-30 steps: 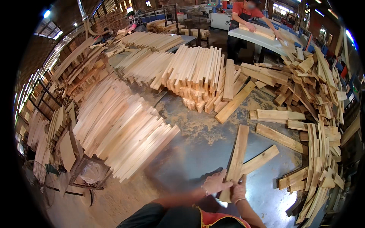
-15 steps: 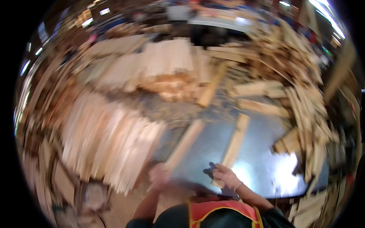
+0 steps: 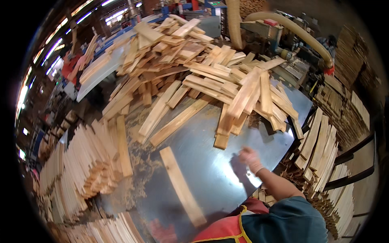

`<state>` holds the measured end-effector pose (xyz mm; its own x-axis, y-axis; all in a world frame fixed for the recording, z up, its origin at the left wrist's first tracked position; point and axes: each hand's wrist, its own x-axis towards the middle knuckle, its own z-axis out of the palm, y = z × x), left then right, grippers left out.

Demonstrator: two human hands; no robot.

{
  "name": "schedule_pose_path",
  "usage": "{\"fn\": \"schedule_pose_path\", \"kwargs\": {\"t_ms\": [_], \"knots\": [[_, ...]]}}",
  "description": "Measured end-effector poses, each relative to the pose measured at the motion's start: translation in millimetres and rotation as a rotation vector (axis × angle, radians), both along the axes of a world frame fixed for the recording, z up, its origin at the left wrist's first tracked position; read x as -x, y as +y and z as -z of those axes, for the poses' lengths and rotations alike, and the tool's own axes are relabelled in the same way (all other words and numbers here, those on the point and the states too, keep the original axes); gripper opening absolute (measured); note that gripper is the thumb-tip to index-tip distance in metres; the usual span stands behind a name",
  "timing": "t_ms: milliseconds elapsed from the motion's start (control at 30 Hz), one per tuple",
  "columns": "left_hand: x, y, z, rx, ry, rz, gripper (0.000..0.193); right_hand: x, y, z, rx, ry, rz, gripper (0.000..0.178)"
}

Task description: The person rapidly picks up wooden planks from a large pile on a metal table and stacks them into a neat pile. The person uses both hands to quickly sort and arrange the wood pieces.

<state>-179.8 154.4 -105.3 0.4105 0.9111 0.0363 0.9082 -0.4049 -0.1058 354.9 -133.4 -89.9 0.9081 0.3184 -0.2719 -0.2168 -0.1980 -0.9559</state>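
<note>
My right hand (image 3: 250, 159), in a pale glove, is over the shiny metal table (image 3: 210, 174), just short of the front end of a heap of boards (image 3: 233, 109). Its fingers are smeared by motion, and I see no board in it. To its left a single light board (image 3: 183, 187) lies flat on the tabletop, slanting toward me. My left hand does not show. A blurred reddish patch (image 3: 162, 231) at the lower edge cannot be made out clearly.
Neat rows of boards (image 3: 91, 158) stand at the left, with another stack (image 3: 109, 231) at the lower left. Sawdust (image 3: 139, 174) covers part of the table. Boards fill a rack (image 3: 318, 141) at the right. A ribbed hose (image 3: 300, 30) and a person in red (image 3: 71, 69) are farther back.
The view has swung to the right, toward the heap. My right hand has come off the board it was at and moved toward the heap. My left hand has dropped out of sight.
</note>
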Motion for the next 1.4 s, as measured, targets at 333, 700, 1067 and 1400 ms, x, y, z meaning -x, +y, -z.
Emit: {"fn": "schedule_pose_path", "kwargs": {"t_ms": [333,700,1067,1400], "knots": [[-426,-33,-156,0.832,-0.838,0.407,0.065,-349,-198,-144,0.478,-0.461,0.374,0.072],[-623,-92,-82,1.581,-0.737,0.644,0.041,-526,-112,-80,1.016,-0.52,-0.154,0.087],[-619,-115,-30,2.243,-1.167,-0.045,0.056,-415,-71,-72,-0.02,-0.244,-0.244,0.078],[-523,-99,-56,2.377,-1.377,0.04,0.058,-166,-8,-74,-0.095,-0.125,-0.228,0.089]]}}
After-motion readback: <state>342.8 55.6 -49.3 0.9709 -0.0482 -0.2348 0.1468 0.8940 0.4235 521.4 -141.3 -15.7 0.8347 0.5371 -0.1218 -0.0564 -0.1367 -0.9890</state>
